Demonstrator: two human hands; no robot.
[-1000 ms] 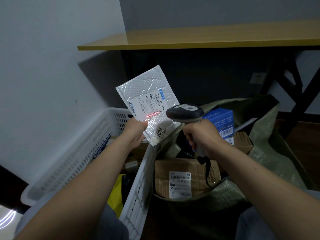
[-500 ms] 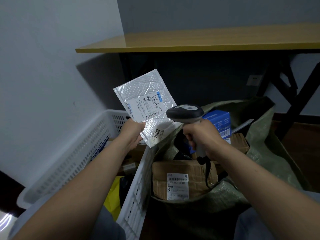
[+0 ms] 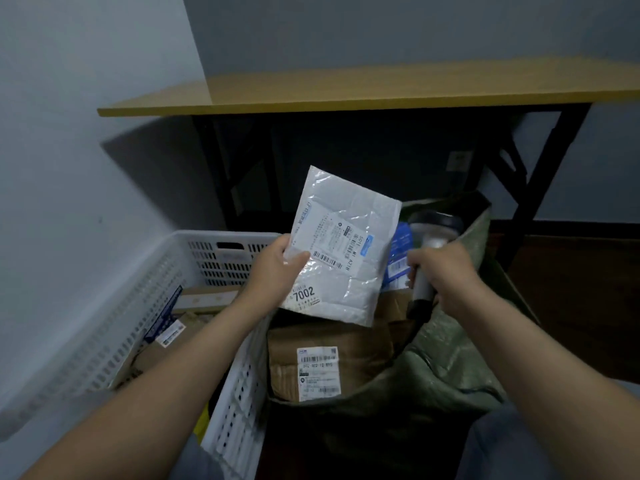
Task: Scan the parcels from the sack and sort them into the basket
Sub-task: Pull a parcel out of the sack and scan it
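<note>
The left hand (image 3: pixel 273 268) pinches the bubble mailer (image 3: pixel 346 237) by its edge over the sack (image 3: pixel 450 368), just beside the basket (image 3: pixel 221 237); the right hand (image 3: pixel 446 271) grips the barcode scanner (image 3: pixel 434 230). The slick film could slip and drop among the sack's parcels (image 3: pixel 329 344)

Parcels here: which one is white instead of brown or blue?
The white bubble mailer marked 7002, which the left hand holds up by its edge. The other parcels, brown cardboard and one blue box, lie in the sack and basket.

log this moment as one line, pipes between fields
left hand holds mailer, label facing camera | right hand grips scanner over sack | no beam seen | next: likely mailer to basket
</note>
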